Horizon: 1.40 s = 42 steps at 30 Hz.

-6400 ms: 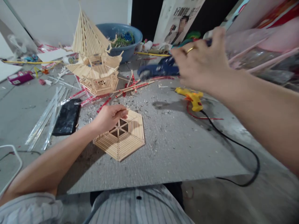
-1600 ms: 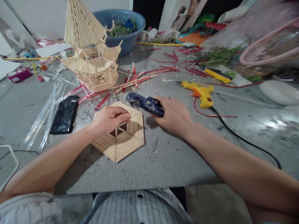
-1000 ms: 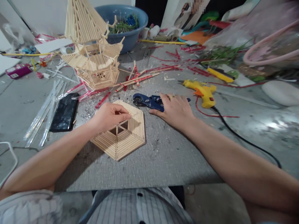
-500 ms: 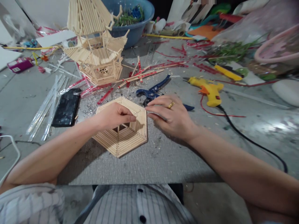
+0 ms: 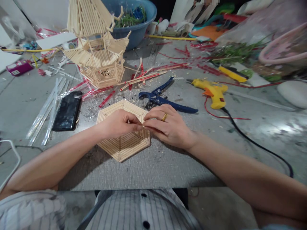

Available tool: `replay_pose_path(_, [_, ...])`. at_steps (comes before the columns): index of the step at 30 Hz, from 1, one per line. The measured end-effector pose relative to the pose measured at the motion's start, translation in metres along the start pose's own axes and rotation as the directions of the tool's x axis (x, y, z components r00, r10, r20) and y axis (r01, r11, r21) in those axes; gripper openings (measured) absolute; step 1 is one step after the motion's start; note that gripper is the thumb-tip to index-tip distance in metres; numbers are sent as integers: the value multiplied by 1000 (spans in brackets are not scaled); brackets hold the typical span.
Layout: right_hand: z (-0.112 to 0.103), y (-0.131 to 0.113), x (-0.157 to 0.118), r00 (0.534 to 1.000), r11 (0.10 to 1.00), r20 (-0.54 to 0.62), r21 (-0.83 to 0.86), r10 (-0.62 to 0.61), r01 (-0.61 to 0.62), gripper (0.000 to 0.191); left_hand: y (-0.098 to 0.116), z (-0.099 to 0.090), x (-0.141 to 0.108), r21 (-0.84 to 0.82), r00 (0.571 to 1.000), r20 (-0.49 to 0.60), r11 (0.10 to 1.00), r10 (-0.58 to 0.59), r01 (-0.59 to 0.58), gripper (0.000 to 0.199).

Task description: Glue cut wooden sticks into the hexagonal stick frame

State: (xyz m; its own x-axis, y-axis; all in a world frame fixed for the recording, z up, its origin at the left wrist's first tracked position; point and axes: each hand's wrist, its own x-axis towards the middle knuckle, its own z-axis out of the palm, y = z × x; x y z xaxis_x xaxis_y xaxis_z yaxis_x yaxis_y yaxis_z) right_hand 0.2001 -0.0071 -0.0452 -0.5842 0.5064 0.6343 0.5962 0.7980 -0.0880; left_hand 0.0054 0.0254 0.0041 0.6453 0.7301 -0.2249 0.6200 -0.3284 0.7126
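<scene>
A hexagonal panel of thin wooden sticks [image 5: 121,150] lies flat on the grey table, close to its front edge. Over its upper part is my left hand [image 5: 120,124], thumb and forefinger pinched together. My right hand [image 5: 168,126], with a gold ring, comes in over the panel's right corner. The fingertips of both hands meet above the panel; whatever is between them is too small or hidden to make out. Just behind my right hand lies a blue cutter [image 5: 165,97]. A yellow glue gun [image 5: 213,92] rests farther right.
A stick-built pagoda model [image 5: 100,57] stands behind the panel, near a blue basin [image 5: 136,32]. A black phone [image 5: 67,110] and clear glue sticks [image 5: 45,115] lie to the left. Loose wooden sticks [image 5: 146,78] and red strips are scattered behind. The glue gun's black cord [image 5: 249,139] runs right.
My right hand has moved left and slightly down until its fingertips meet those of my left hand. My left hand has shifted slightly right and down.
</scene>
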Motion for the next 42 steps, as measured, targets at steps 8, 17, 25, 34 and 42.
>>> replay_pose_path(8, [2,0,-2,999,999,25,25,45,-46,19,2,2,-2,111,995,-88,993,47,-37,9])
replay_pose_path(17, [3,2,-4,999,999,-20,29,36,-35,15,-3,-5,-3,301,999,0,953,47,-45,17])
replay_pose_path(25, [0,11,-7,983,987,80,-8,163,-163,17,-18,-17,3,315,991,122,949,-61,20,14])
replay_pose_path(34, [-1,14,-9,977,982,102,-43,187,-183,20,-16,-19,3,365,982,162,931,-99,33,12])
replay_pose_path(42, [0,15,-10,976,981,103,-36,192,-190,17,-17,-20,4,320,976,181,946,-117,54,15])
